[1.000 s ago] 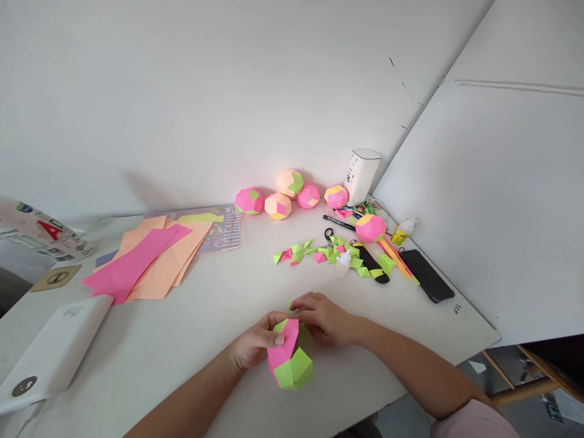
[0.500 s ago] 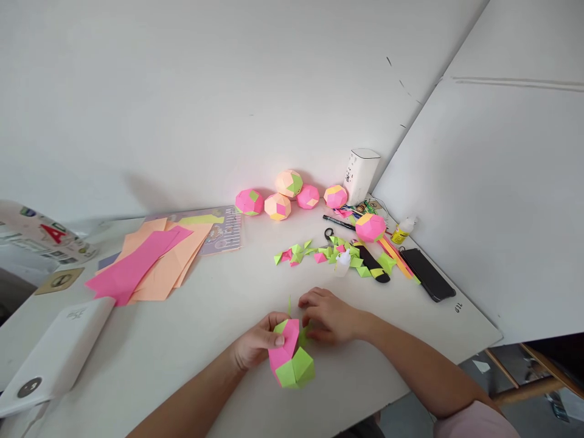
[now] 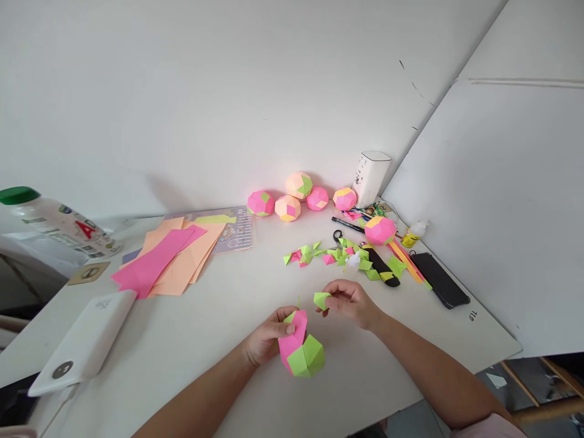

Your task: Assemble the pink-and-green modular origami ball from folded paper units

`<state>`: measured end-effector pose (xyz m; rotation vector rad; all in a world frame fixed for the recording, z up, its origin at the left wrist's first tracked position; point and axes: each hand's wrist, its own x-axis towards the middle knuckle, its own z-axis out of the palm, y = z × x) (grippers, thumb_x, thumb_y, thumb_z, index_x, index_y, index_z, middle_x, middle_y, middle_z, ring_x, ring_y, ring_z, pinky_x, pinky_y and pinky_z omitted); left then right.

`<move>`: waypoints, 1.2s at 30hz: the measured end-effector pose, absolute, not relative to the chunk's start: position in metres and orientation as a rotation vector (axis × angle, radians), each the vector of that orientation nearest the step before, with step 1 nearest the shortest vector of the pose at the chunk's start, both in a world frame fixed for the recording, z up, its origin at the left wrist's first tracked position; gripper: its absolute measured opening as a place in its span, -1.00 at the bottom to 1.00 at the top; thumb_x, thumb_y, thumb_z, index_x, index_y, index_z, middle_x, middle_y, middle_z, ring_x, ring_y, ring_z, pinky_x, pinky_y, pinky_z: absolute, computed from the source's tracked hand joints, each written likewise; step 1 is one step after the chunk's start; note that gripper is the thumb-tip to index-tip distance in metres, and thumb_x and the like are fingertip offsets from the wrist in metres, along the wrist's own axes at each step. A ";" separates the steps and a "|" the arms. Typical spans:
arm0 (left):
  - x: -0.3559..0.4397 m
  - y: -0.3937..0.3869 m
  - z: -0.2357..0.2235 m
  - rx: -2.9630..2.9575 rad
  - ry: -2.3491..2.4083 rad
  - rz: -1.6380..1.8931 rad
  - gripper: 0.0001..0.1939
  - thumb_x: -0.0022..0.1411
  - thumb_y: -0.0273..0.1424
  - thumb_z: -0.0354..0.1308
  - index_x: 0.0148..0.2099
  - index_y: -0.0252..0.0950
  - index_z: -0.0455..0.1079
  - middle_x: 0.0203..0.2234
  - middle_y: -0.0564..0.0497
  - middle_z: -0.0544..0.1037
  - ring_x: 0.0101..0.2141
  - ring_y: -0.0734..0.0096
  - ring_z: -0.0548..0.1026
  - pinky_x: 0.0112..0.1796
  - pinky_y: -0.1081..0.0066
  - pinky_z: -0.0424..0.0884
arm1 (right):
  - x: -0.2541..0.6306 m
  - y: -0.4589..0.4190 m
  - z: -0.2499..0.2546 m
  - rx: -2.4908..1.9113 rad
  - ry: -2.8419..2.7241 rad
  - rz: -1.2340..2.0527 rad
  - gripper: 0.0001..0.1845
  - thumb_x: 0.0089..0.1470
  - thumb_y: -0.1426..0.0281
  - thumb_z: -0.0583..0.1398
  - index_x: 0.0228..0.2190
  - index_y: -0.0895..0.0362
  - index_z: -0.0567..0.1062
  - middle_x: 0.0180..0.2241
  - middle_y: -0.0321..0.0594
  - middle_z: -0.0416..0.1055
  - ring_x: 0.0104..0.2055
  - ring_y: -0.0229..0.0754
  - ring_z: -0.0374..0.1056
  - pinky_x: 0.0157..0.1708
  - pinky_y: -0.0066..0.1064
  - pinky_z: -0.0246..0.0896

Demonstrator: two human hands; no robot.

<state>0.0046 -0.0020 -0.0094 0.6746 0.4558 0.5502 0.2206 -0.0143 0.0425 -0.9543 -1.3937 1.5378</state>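
Observation:
My left hand is closed on a partly built paper ball of pink and green folded pieces, thumb on a pink face. The ball is open on its upper right side. To its upper right, my right hand pinches a small green folded paper piece, held apart from the ball. Beyond the hands lie several loose green and pink folded pieces. A small white-capped glue bottle stands among them.
Finished paper balls sit along the wall. At left lie pink and peach paper sheets, a white power bank and a green-capped bottle. A black phone, a box cutter and a yellow-labelled bottle lie right.
My right hand has moved up and away from the ball, bringing the green piece into clear view. My left hand still holds the ball. The whole view has shifted slightly.

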 end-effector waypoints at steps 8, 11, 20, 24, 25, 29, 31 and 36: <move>0.007 -0.002 -0.002 0.677 0.462 0.608 -0.73 -0.18 -0.31 0.36 -0.53 -0.36 0.36 -0.63 0.07 0.40 -0.59 0.49 0.32 -0.51 0.47 0.20 | 0.206 -0.020 0.036 -0.879 -1.007 1.932 -0.73 -0.08 0.27 0.34 -0.45 0.20 0.44 -0.44 -0.25 0.48 -0.35 -0.21 0.44 -0.32 -0.30 0.36; 0.008 -0.002 -0.001 0.679 0.470 0.616 -0.73 -0.16 -0.31 0.36 -0.53 -0.36 0.36 -0.65 0.07 0.39 -0.59 0.47 0.33 -0.50 0.47 0.20 | 0.205 -0.021 0.035 -0.914 -0.943 1.993 -0.71 -0.12 0.28 0.37 -0.50 0.22 0.44 -0.49 -0.29 0.45 -0.44 -0.28 0.41 -0.36 -0.35 0.34; 0.008 -0.003 -0.004 0.681 0.497 0.626 -0.70 -0.14 -0.30 0.35 -0.55 -0.34 0.30 -0.69 0.12 0.32 -0.63 0.52 0.26 -0.55 0.49 0.15 | 0.207 -0.019 0.035 -0.937 -0.891 2.116 -0.66 -0.16 0.26 0.39 -0.51 0.21 0.39 -0.56 -0.29 0.46 -0.55 -0.23 0.42 -0.63 -0.40 0.39; 0.007 -0.003 -0.003 0.683 0.518 0.625 -0.69 -0.15 -0.30 0.36 -0.55 -0.34 0.29 -0.70 0.13 0.31 -0.64 0.54 0.25 -0.56 0.50 0.13 | 0.208 -0.019 0.035 -0.957 -0.904 2.116 -0.66 -0.16 0.27 0.39 -0.52 0.21 0.38 -0.57 -0.30 0.46 -0.57 -0.24 0.42 -0.63 -0.39 0.40; 0.007 -0.002 -0.003 0.684 0.521 0.625 -0.69 -0.16 -0.30 0.36 -0.55 -0.34 0.29 -0.70 0.13 0.31 -0.64 0.53 0.26 -0.56 0.50 0.14 | 0.208 -0.019 0.035 -0.960 -0.906 2.114 -0.66 -0.17 0.27 0.39 -0.52 0.21 0.38 -0.57 -0.30 0.46 -0.56 -0.23 0.43 -0.62 -0.39 0.41; 0.008 -0.002 -0.002 0.687 0.529 0.623 -0.68 -0.17 -0.29 0.36 -0.56 -0.34 0.28 -0.71 0.13 0.31 -0.64 0.54 0.26 -0.56 0.50 0.13 | 0.208 -0.019 0.035 -0.968 -0.910 2.108 -0.65 -0.18 0.27 0.40 -0.53 0.21 0.38 -0.57 -0.30 0.46 -0.57 -0.23 0.43 -0.62 -0.38 0.41; 0.008 -0.002 -0.001 0.686 0.531 0.623 -0.68 -0.17 -0.29 0.36 -0.56 -0.34 0.28 -0.71 0.13 0.30 -0.65 0.54 0.25 -0.57 0.50 0.13 | 0.208 -0.019 0.036 -0.966 -0.917 2.114 -0.65 -0.18 0.27 0.40 -0.53 0.22 0.39 -0.57 -0.29 0.46 -0.57 -0.22 0.43 -0.62 -0.38 0.41; 0.008 -0.003 -0.002 0.688 0.534 0.622 -0.68 -0.17 -0.29 0.36 -0.56 -0.34 0.28 -0.72 0.13 0.30 -0.65 0.54 0.25 -0.57 0.50 0.12 | 0.209 -0.020 0.037 -0.969 -0.928 2.130 -0.66 -0.18 0.27 0.40 -0.53 0.22 0.40 -0.58 -0.30 0.46 -0.57 -0.23 0.43 -0.62 -0.38 0.41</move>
